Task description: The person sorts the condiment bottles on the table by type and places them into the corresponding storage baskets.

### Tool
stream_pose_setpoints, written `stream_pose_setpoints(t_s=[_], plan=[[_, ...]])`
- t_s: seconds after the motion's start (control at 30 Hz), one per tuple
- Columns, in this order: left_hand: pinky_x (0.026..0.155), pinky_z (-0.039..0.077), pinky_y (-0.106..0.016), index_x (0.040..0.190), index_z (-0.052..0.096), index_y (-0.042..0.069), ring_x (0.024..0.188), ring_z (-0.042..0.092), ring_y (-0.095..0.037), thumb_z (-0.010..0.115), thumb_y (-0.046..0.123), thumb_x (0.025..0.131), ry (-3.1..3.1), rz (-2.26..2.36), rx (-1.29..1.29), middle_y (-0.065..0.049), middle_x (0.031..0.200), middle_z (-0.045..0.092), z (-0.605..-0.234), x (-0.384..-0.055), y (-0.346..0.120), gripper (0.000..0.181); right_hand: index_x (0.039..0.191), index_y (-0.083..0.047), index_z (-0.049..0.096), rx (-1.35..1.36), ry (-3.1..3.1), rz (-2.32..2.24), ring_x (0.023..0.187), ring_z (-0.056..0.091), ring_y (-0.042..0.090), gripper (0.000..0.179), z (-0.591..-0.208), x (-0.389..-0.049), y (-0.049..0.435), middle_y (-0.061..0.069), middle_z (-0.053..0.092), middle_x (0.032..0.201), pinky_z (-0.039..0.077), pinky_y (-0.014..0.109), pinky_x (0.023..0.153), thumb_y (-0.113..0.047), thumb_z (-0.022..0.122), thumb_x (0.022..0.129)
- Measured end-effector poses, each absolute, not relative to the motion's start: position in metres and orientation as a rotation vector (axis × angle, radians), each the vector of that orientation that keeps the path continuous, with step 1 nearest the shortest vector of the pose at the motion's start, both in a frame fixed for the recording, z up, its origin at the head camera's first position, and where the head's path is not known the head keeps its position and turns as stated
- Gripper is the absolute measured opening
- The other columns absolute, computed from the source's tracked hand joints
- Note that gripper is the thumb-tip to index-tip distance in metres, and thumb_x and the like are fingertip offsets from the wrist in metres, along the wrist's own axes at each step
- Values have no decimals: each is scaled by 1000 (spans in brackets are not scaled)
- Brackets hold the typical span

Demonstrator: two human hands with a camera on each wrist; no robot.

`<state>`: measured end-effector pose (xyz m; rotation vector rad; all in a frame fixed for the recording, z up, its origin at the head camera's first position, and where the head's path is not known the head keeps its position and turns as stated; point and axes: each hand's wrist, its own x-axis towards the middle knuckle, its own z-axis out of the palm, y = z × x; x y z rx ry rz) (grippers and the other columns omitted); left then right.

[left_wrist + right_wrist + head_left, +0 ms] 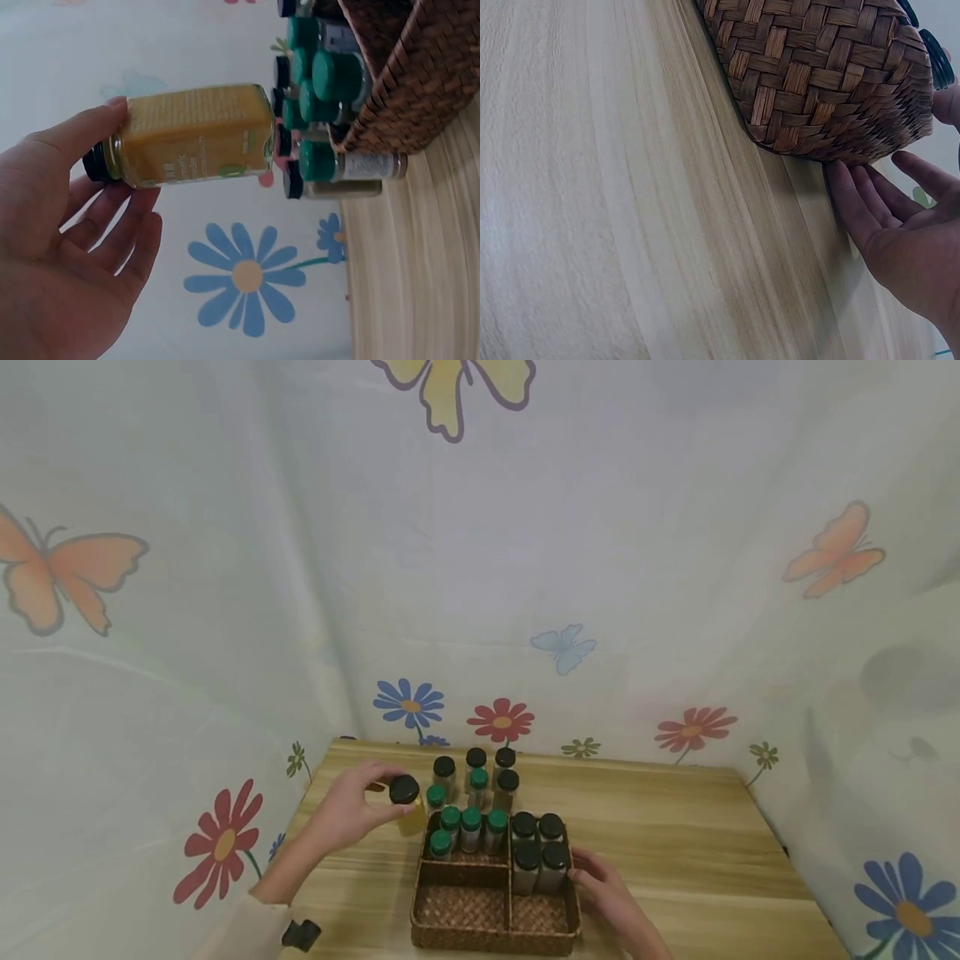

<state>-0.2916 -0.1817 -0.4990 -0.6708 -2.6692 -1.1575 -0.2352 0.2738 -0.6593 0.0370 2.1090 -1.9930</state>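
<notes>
My left hand [352, 810] pinches a squarish glass spice jar [195, 135] near its black lid. Yellow-brown powder fills the jar, and its partly legible label ends in "powder". It is raised to the left of a brown woven basket [495, 937], lying sideways in the left wrist view. My right hand [606, 893] rests against the basket's right side, fingers [855, 202] fairly straight along the wall. Green-lidded jars [471, 828] stand in the basket's back left compartment. Several black-lidded jars [527, 864] fill the back of the right one.
Behind the basket, more black-lidded jars [444, 770] and green-lidded jars [478, 783] stand on the wooden table [637, 827]. A small black object [302, 935] lies by the left forearm. A flower-printed curtain [465, 568] encloses the table at the back and sides.
</notes>
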Motion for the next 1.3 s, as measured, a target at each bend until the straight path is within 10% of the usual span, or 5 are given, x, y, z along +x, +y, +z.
stream_pose_setpoints(t_s=[1.3], plan=[[93,59,-39,121,71,22,110,65,-10,91,34,86,-2937,-1027,-1162,12,118,67,-591,-253,-146,42,153,6,47,78,2129,-1998,136,54,40,57,-664,-234,274,26,57,148,52,67,101,-23,62,107]])
